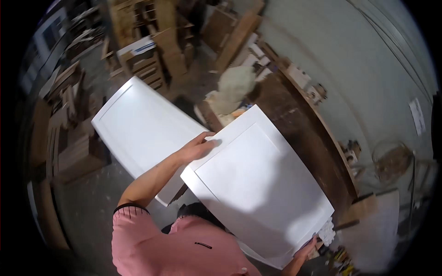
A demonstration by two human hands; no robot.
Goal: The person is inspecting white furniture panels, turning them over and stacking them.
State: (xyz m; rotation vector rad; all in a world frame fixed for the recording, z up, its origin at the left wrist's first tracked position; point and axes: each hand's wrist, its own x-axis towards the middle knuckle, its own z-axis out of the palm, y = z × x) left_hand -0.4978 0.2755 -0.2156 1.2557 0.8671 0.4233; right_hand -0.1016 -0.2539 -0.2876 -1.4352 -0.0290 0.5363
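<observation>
A white framed panel [258, 184], like a cabinet door with a recessed centre, is held tilted in front of my body. My left hand [199, 147] grips its upper left edge, the fingers going behind it. Around the lower right edge of the same panel closes my right hand [306, 248], partly hidden by it. A second white panel [142, 126] of similar make lies to the left, partly covered by my left arm and the held one. What supports it is mostly out of sight.
A long brown workbench [294, 119] runs along the grey wall on the right. A pale bag-like bundle [235, 87] sits at its far end. Stacked wooden parts [78, 154] stand on the left floor, and wooden frames [147, 50] at the back. A translucent sheet [373, 230] is at right.
</observation>
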